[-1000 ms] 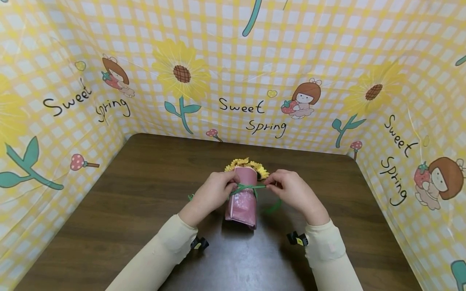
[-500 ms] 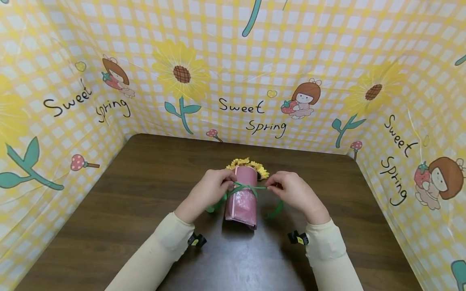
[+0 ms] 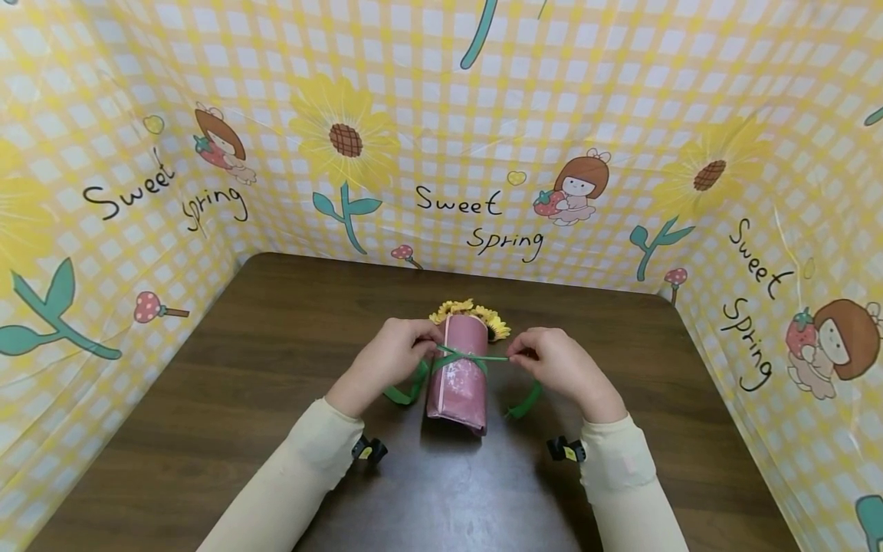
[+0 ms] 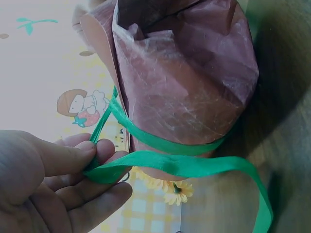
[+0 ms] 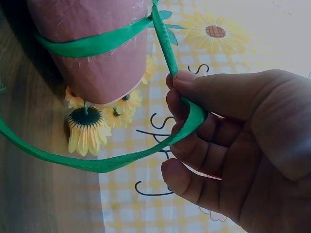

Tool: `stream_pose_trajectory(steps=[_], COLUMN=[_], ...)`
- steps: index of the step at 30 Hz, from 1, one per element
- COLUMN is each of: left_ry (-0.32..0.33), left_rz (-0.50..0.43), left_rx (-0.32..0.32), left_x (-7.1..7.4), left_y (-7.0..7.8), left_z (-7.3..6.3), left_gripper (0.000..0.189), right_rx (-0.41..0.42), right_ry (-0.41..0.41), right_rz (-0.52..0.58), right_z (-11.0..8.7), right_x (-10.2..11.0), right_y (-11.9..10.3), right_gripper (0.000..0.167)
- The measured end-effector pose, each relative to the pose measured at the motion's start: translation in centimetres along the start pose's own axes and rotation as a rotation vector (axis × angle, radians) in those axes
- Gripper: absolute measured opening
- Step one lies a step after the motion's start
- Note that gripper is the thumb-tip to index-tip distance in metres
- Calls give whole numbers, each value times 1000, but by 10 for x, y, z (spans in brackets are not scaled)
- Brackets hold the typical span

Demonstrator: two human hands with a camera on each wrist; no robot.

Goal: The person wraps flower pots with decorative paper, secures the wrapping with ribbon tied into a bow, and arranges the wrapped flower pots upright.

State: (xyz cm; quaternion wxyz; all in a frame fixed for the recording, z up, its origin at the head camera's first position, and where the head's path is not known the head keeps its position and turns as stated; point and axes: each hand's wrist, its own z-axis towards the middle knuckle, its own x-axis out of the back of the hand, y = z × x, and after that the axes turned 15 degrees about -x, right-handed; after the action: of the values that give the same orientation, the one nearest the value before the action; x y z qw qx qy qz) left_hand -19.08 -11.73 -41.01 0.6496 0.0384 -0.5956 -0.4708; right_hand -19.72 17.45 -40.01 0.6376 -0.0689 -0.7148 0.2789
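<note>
A bouquet wrapped in pink paper (image 3: 461, 392) lies on the table, its yellow sunflowers (image 3: 491, 322) at the far end. Round its middle runs a green ribbon (image 4: 170, 144), crossed on top of the wrap. My left hand (image 3: 391, 354) pinches one end between thumb and fingers, left of the bouquet. On the other side my right hand (image 3: 556, 363) pinches the opposite end, and that stretch looks taut in the head view. Loose ribbon tails hang below both hands; the right wrist view shows one tail (image 5: 102, 164) looping down under the fingers.
The brown wooden table (image 3: 290, 337) extends around the bouquet. Behind it and at both sides hangs a yellow checked cloth (image 3: 441, 138) printed with flowers and lettering. Small black cameras sit at both wrists, below the sleeves.
My left hand has moved a little left, away from the bouquet, drawing the ribbon with it. Its loose tail now shows below that hand. My right hand has shifted only slightly.
</note>
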Motion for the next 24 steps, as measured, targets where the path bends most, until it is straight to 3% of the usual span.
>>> stream_pose_trajectory(steps=[6,14,24], left_ry=[-23,-79,-110], left_rz=[56,61,68], left_rx=[7,37,61], left_x=[1,3,6], left_y=[-5,-9,-9], left_z=[0,0,-2], left_gripper=[16,15,15], right_rx=[-20,-43,-11], right_ry=[-29,-67,-105], right_rz=[-14,-11,-26], right_z=[1,3,2], right_x=[-1,-3,-3], right_y=[5,10,14], right_gripper=[5,7,12])
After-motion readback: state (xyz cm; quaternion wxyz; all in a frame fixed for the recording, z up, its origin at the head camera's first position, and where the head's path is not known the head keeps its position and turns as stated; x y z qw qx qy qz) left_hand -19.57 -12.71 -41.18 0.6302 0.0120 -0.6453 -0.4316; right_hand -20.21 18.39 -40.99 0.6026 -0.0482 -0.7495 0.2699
